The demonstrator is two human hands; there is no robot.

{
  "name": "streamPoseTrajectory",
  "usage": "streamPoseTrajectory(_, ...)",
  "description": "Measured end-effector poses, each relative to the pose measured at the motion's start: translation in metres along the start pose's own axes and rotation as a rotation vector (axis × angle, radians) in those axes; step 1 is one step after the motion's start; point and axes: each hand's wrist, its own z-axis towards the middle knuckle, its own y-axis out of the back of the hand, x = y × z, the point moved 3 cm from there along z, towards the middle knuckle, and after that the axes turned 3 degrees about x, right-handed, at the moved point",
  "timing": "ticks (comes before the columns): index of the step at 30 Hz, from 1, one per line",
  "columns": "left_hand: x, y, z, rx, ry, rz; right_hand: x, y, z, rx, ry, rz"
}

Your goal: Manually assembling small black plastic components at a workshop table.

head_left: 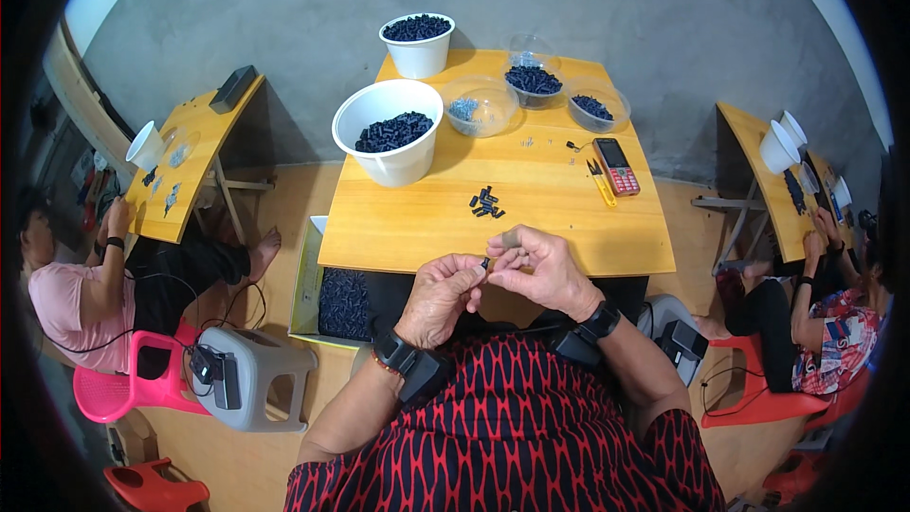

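Observation:
Close to the table's front edge, my left hand (442,294) pinches a small black plastic piece (485,264) between thumb and forefinger. My right hand (542,270) is right beside it, fingers curled and pressed together near the piece's end. Whether those fingers hold anything is too small to make out. A brownish finger cover (512,239) sits on one right finger. Just beyond my hands, a small heap of similar black pieces (486,203) lies on the wooden table (398,237).
White buckets (391,168) of black pieces stand at the left. Clear bowls of black pieces (534,81) and small metal parts (464,110) stand at the back. Yellow snips (601,184) and a red phone (617,167) lie right. A box (305,303) sits below. Other people work at side tables.

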Motion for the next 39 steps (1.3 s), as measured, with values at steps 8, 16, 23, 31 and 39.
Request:
streamPoseTrajectory(8,0.002,-0.006,-0.002,-0.046,0.028,0.005,0.013,-0.004,-0.002,0.130,0.261,-0.661)
streamPoseTrajectory(16,0.006,-0.002,-0.002,-0.013,0.015,0.042,0.019,-0.012,-0.001,0.079,0.315,-0.609)
streamPoseTrajectory(23,0.002,-0.003,0.000,-0.107,-0.154,0.048,0.022,-0.019,0.009,0.115,0.396,-0.642)
streamPoseTrajectory(31,-0.021,0.010,-0.001,-0.192,-0.312,0.165,0.026,-0.019,0.026,0.158,0.279,-0.578)
streamPoseTrajectory(39,-0.092,0.137,-0.026,-1.060,-0.934,0.206,-0.025,0.050,0.077,-0.163,0.112,-0.578)
